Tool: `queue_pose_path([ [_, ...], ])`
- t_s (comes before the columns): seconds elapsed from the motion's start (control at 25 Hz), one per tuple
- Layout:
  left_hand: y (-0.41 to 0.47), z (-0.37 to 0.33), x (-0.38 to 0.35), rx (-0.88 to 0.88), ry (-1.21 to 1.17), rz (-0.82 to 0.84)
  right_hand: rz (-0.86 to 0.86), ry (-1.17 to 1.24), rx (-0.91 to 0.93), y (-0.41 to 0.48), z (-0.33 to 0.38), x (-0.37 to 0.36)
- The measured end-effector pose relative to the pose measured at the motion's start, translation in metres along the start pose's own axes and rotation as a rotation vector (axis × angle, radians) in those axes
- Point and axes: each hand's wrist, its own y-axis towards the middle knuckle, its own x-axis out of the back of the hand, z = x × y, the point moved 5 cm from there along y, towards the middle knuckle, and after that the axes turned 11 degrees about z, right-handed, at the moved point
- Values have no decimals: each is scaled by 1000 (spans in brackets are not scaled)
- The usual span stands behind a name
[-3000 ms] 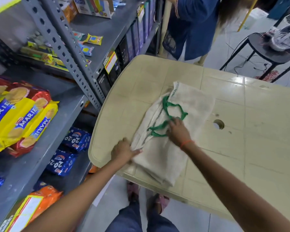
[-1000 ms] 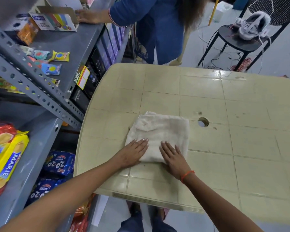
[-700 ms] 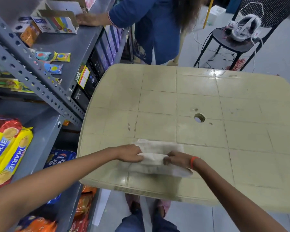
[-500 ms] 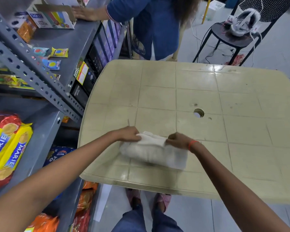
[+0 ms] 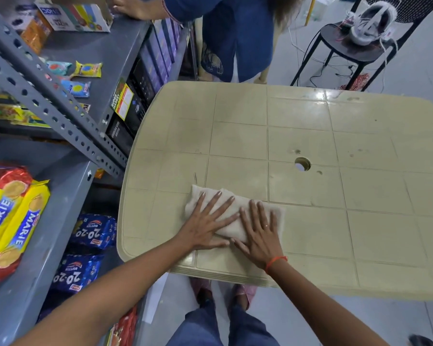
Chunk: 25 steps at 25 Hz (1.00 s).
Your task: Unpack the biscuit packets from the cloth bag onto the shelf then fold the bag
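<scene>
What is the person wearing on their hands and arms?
Both forearms are bare, no sleeves in view. The right hand has a thin orange thread band round its wrist and a slim ring on one finger. The left hand shows no ring or band; its nails are fairly long.

light: bright, even | glare: table [image 5: 320,96] far edge | shadows: soft | edges: wide-angle bend, slight blur

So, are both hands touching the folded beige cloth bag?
Touching. The head view shows the left hand and right hand pressed flat, fingers straight, on the folded beige cloth bag.
</scene>
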Motion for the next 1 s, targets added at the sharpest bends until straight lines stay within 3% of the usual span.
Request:
queue_pose_path([
  [0.16, 28, 17, -10, 22, -26, 186, 180, 52, -92, 21, -16, -12],
  [0.4, 11, 31, -10, 115, -64, 205, 268, 10, -29, 38, 4, -6],
  [0.6, -74, 96, -32, 344, -142, 230, 272, -81, 213, 80, 106, 14],
  [0.68, -101, 110, -34, 414, -176, 337, 368, -119, 213, 85, 141, 22],
  [0.88, -101, 100, -3, 417, -226, 568, 654, -130, 216, 91, 143, 48],
  [1.0, -71, 109, 66, 426, -395, 493, 745, -71, 212, 99, 123, 117],
])
